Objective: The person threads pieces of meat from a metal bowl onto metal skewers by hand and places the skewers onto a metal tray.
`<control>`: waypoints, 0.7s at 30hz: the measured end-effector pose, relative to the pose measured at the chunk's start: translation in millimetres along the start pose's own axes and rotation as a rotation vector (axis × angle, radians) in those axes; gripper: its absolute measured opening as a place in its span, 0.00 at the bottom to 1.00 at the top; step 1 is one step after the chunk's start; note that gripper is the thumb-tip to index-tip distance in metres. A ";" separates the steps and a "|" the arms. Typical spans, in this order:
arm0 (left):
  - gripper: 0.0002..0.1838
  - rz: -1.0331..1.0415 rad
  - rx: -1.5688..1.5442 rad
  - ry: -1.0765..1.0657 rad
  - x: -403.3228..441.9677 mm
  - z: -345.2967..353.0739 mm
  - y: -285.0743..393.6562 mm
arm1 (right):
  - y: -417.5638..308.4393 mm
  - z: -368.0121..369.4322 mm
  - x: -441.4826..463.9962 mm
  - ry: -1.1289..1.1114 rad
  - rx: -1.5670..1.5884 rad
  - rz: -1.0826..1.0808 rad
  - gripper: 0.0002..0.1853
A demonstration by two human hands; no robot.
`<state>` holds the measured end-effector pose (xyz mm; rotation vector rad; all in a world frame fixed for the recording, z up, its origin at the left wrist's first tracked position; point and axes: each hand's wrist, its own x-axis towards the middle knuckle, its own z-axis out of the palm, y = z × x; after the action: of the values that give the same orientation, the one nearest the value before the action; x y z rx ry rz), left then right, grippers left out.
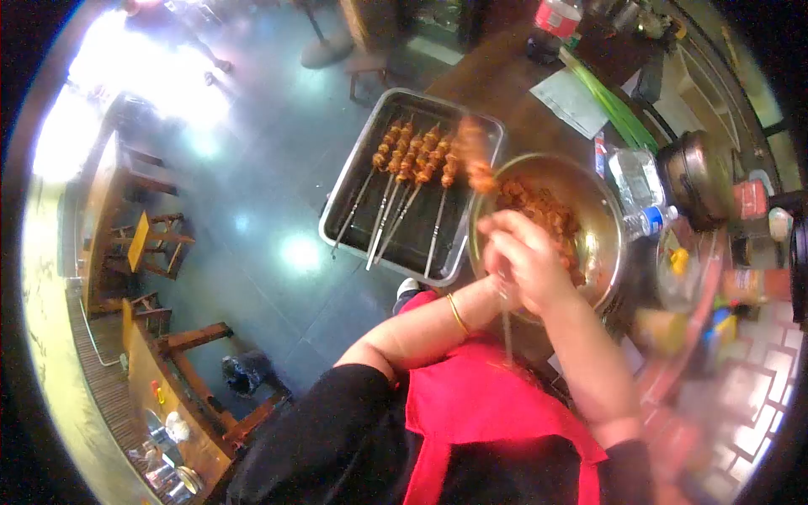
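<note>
A meat skewer (478, 160), smeared by motion, rises over the tray's right side, and its metal shaft runs down past my wrists. My right hand (532, 259) is closed around the skewer just below the meat, above the bowl's near left part. Crossing beneath it, my left hand (498, 288) is closed at the shaft; its fingers are largely hidden by the right hand. A steel bowl (619, 252) beside them holds reddish marinated meat pieces (543, 210). Several finished meat skewers (408, 156) lie in a metal tray (337, 206), their handles toward me.
On the brown table (497, 80) are green stalks (619, 105), a plastic bottle (652, 220), a clear container (635, 177) and a dark pot (694, 172). A red-labelled bottle (558, 17) stands at the far end. Wooden tables and stools (156, 240) stand across the floor to the left.
</note>
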<state>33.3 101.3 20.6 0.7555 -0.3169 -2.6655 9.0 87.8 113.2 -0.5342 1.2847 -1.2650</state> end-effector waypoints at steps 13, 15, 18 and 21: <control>0.13 -0.558 -0.037 -0.421 82.9 -78.9 -33.9 | 72.7 107.4 162.4 0.050 -0.957 -0.207 0.18; 0.15 -0.464 0.006 -0.357 45.6 -50.6 3.6 | 58.1 90.2 119.8 0.034 -0.863 -0.416 0.15; 0.16 -0.815 -0.067 -0.374 68.2 -70.7 4.9 | 38.5 39.5 46.9 0.365 -0.942 -0.674 0.10; 0.16 -0.454 0.028 -0.209 15.4 -25.9 11.9 | 46.7 -29.9 -32.7 0.760 -0.672 -0.627 0.07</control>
<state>38.3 81.3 -4.5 0.6155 -0.2601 -3.1859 6.7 141.1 77.1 -1.0462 2.3400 -1.6104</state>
